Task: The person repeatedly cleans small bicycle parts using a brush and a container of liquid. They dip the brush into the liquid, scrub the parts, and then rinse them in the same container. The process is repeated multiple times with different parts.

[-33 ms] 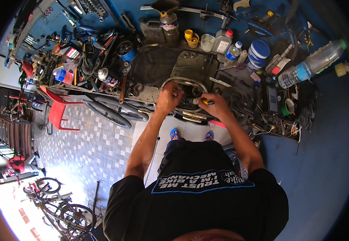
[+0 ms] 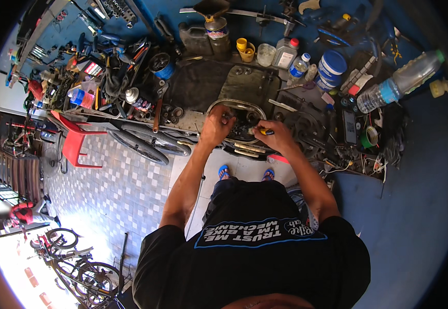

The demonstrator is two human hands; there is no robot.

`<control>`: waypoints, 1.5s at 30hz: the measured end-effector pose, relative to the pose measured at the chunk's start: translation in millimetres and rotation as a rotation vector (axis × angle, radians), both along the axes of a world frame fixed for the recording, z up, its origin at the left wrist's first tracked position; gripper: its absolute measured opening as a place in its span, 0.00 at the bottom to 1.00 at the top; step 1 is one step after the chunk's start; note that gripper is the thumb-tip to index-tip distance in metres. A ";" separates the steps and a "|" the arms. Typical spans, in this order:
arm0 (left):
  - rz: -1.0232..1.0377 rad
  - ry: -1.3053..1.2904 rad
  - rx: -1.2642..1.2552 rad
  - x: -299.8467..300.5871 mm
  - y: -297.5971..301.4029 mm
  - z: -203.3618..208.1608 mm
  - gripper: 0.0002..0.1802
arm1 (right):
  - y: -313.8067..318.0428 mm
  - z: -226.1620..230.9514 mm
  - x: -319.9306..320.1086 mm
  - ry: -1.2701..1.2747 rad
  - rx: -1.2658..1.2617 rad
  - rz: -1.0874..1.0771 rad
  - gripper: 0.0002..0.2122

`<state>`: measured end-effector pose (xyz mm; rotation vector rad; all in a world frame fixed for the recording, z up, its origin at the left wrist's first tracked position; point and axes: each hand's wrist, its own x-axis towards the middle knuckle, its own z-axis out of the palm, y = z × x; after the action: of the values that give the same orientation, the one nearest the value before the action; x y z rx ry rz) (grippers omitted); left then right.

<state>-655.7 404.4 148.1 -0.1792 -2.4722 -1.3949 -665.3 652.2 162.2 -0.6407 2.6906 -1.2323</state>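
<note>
My left hand [image 2: 218, 126] is closed at the left side of a metal-rimmed tray [image 2: 234, 101], its fingers curled round a small dark part that is too small to name. My right hand [image 2: 275, 135] is at the tray's right side, gripping a short tool with a yellow-and-black handle [image 2: 267, 132]. The tool points left over the tray, and its pale tip is too small to make out. Dark, greasy parts lie inside the tray between my hands, partly covered by my fingers.
Behind the tray, a dark mat [image 2: 195, 82] covers part of the cluttered workbench. Bottles, a blue tub [image 2: 332, 66] and a phone [image 2: 350, 127] stand or lie to the right. A red chair [image 2: 79, 140] and bicycle tyres [image 2: 152, 139] are at left; a person [image 2: 23, 213] is farther off.
Both hands stay over the tray in nearly the same pose, with only a slight shift at the right fingers. The distant person at lower left has moved their legs.
</note>
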 end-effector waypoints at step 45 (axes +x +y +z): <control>-0.053 0.041 -0.048 -13.8 -0.1 -4.1 0.18 | -35.2 58.9 -6.3 -0.017 -0.421 -0.015 0.12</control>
<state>-669.5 404.3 144.1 -0.2824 -2.4857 -1.3400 -671.7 617.0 221.1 -0.6490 2.4374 -1.8198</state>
